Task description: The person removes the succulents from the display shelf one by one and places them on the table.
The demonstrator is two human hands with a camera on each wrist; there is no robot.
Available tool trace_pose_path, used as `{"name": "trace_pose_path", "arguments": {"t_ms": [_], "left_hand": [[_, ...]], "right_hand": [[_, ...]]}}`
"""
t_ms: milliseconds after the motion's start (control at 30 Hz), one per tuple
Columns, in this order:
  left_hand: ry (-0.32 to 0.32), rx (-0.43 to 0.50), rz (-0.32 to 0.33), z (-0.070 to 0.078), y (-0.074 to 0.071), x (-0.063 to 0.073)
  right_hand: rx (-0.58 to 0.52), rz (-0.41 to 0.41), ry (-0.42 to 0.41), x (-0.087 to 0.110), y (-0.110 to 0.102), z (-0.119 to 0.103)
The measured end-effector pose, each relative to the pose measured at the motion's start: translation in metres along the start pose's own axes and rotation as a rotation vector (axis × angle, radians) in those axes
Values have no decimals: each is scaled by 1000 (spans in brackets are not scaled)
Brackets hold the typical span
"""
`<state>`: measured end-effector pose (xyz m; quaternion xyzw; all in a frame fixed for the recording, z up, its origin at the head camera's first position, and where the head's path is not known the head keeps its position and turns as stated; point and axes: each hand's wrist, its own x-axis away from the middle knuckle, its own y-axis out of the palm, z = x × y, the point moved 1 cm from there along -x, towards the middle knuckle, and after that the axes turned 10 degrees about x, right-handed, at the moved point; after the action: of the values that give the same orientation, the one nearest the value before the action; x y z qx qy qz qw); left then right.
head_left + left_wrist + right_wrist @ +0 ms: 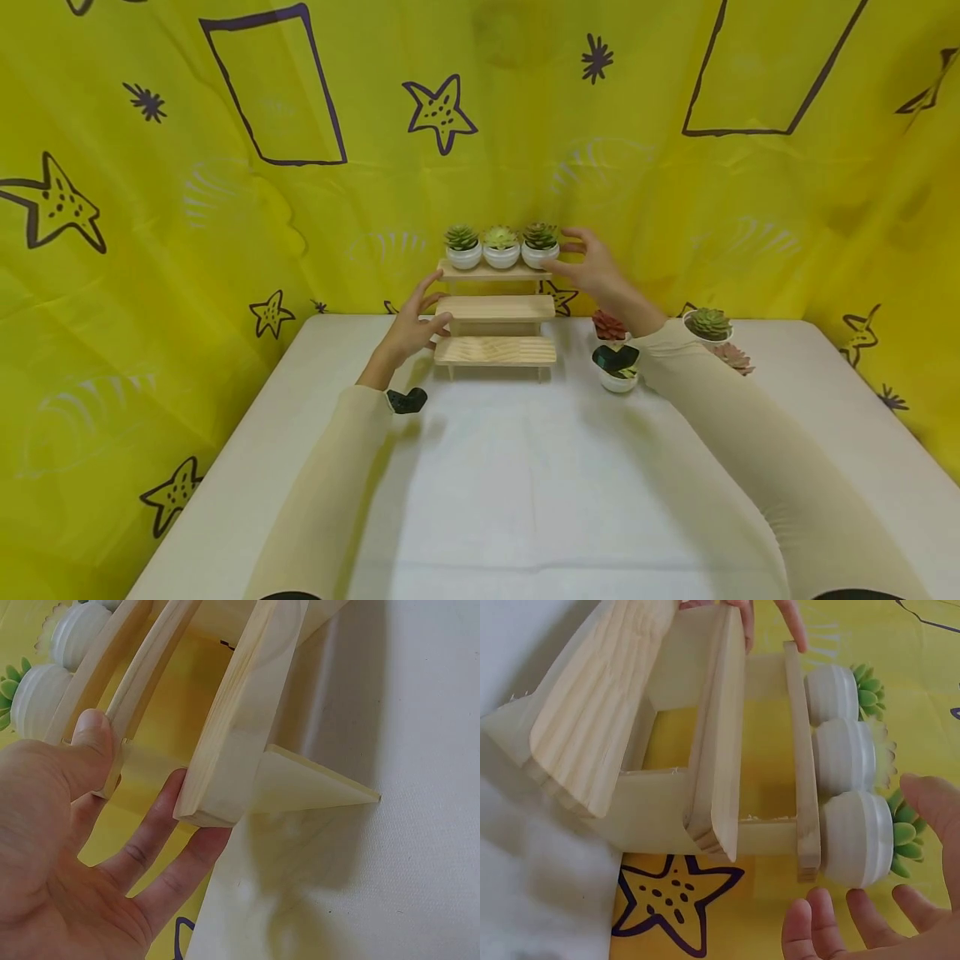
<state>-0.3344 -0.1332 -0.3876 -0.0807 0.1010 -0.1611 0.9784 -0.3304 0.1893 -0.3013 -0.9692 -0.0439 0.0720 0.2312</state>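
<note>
A three-step wooden stand [495, 308] stands at the far side of the table. Its top step carries three white pots with succulents: a left one [463, 254], a middle one [501, 254] and a right one [540, 254]. My left hand [408, 332] holds the stand's left end; in the left wrist view its thumb [91, 739] lies on the middle board and two fingertips touch the lowest board. Around the right pot [855, 840] my right hand [596, 268] is spread, thumb beside the leaves and fingers just off the pot's outer side.
Right of the stand, partly behind my right forearm, are a red succulent [609, 325], a white pot with a yellow-green plant [618, 382], a green succulent [708, 323] and a pink one [733, 358]. A yellow patterned curtain [510, 183] hangs behind the white table [480, 500].
</note>
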Motion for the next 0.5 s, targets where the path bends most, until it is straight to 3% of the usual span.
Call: {"name": "trace_pose_path", "arguments": {"t_ms": [500], "left_hand": [[-7,-1,10,0,0,-1]], "right_hand": [[106,61,69,-21,15,4]]}}
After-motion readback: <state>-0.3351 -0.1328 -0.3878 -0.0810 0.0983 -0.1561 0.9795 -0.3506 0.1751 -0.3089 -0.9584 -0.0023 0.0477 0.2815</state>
